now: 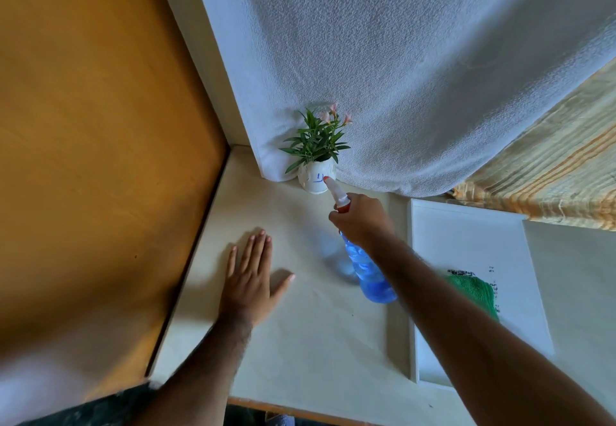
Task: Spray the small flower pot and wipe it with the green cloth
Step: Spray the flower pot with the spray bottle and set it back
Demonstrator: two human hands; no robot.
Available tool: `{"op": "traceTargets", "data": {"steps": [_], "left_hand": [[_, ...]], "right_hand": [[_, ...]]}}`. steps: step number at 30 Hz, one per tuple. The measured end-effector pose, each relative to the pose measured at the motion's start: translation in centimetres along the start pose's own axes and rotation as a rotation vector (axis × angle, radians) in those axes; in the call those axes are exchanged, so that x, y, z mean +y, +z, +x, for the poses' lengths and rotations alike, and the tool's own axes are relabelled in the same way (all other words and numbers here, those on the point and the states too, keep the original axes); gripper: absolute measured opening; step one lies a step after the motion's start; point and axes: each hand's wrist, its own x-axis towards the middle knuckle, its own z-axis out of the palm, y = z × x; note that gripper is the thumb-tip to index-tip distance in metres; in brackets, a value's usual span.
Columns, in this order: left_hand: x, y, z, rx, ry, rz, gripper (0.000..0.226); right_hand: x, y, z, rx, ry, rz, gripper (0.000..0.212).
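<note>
The small white flower pot with its green leafy plant stands at the back of the pale bench against the white fabric; the right hand is clenched around the blue translucent spray bottle, nozzle almost touching the pot. The left hand lies flat and spread, nearer than the pot. So close, a nudge could tip the light pot, and the green cloth, on the white tray right of the pot, sits under the forearm

Right hand aiming spray bottle at flower pot, left hand flat
</note>
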Motion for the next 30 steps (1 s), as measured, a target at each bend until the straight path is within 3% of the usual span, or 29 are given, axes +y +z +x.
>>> {"op": "traceTargets", "data": {"steps": [6, 24, 30], "left_hand": [[-0.2, 0.3, -0.1, 0.012, 0.005, 0.01, 0.094], [-0.2, 0.3, -0.1, -0.001, -0.003, 0.011, 0.092], [-0.3, 0.1, 0.0, -0.013, -0.006, 0.009, 0.091]], "right_hand": [[-0.5, 0.6, 0.6, 0.02, 0.009, -0.027, 0.037], [-0.7, 1.0, 0.9, 0.105, 0.081, -0.057, 0.039], [-0.4, 0.0, 0.1, 0.099, 0.087, 0.047, 0.027]]}}
